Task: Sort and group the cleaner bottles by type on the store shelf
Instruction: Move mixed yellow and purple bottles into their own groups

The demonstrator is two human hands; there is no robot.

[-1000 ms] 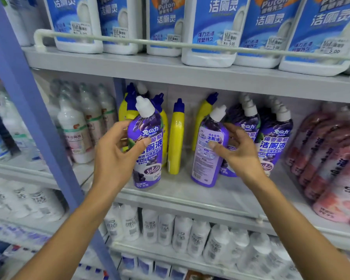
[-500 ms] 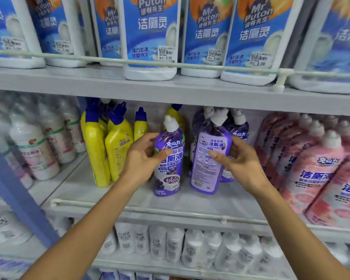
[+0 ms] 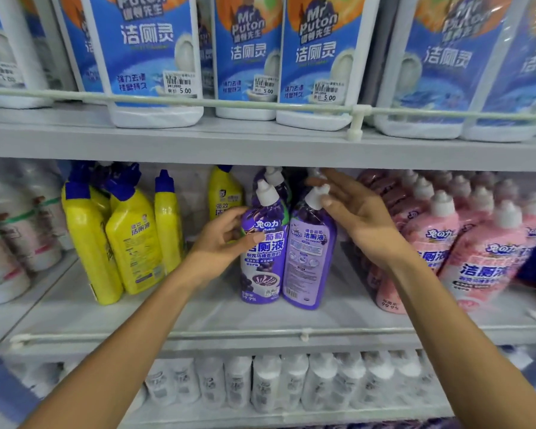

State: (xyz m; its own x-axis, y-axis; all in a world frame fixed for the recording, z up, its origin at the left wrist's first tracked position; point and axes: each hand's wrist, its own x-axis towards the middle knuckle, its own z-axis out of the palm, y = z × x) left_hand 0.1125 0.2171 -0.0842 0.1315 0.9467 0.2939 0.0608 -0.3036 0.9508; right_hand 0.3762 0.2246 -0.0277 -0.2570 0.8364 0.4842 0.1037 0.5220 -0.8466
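Fingers of left hand (image 3: 217, 246) curled round purple bottle (image 3: 262, 261), right hand (image 3: 359, 218) fingers spread, touching white cap (image 3: 315, 197)

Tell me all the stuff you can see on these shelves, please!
White jugs: at least six, white with blue labels, top shelf.
Rail: one, pale, across the front of the top shelf.
Yellow bottles: at least five, yellow with blue caps, middle shelf, left.
Left purple bottle: one, purple with white cap, middle shelf, centre.
Right purple bottle: one, purple, back label showing, right beside it.
Pink bottles: many, pink with white caps, middle shelf, right.
Green-banded bottles: several, white, blurred, far left.
Small white bottles: a long row, white, bottom shelf.
Left hand: grips the left purple bottle.
Right hand: fingers straight, at the right purple bottle's cap.
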